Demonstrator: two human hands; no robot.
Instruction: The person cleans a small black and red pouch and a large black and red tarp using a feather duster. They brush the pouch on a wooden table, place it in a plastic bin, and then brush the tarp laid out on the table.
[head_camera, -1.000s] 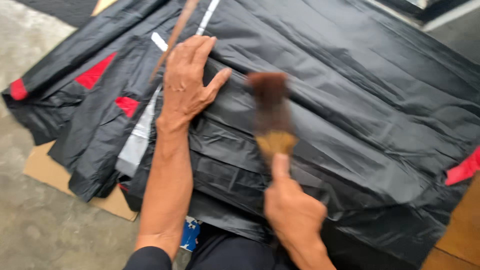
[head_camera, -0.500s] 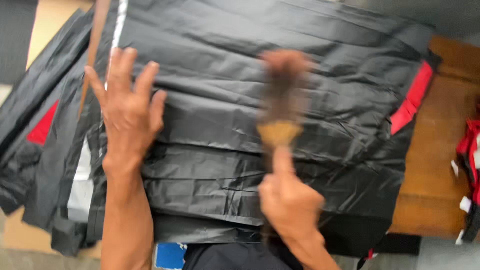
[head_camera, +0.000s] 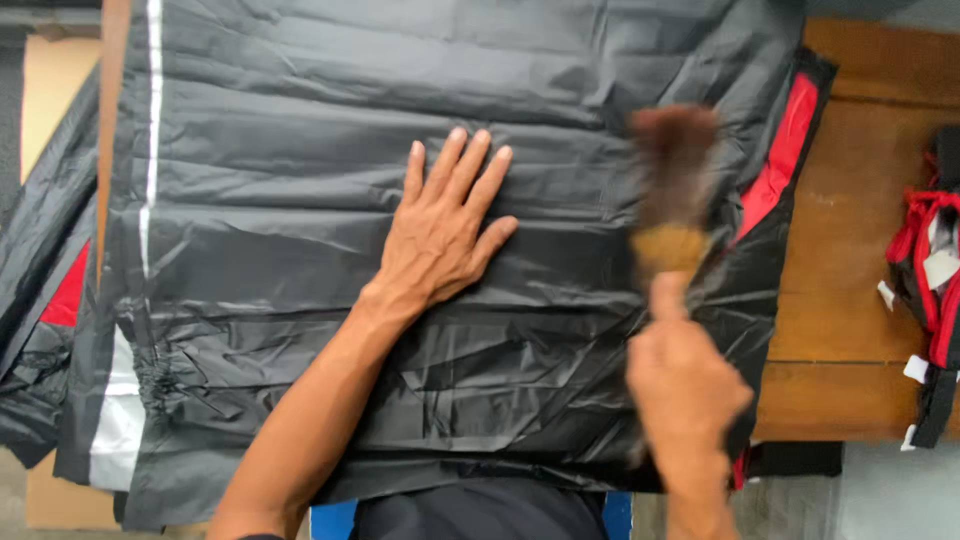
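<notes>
**Left hand pins the sheet, brush works to its right**

Left hand (head_camera: 440, 235) lies open and flat, fingers spread and pointing far and slightly right, palm pressed on the black sheet (head_camera: 400, 120) near its middle. Right hand (head_camera: 685, 385) is closed around the handle of a brush (head_camera: 672, 195), thumb laid along the handle. The brush stands to the right of the left hand, well apart from it, its long axis running near to far, with the dark bristles at the far end and the tan ferrule just above the fist. The bristles are blurred; whether they touch the sheet I cannot tell.

The sheet covers most of the wooden table (head_camera: 850, 300), its creases running left to right, across the brush's axis. Its right edge, where a red panel (head_camera: 775, 170) shows, lies just right of the brush, so the right hand is the nearer one to that edge. A white stripe (head_camera: 152, 120) runs near to far along the sheet's left side, beyond the left hand. More black and red fabric (head_camera: 935, 270) sits at the table's right edge, apart from both hands.
</notes>
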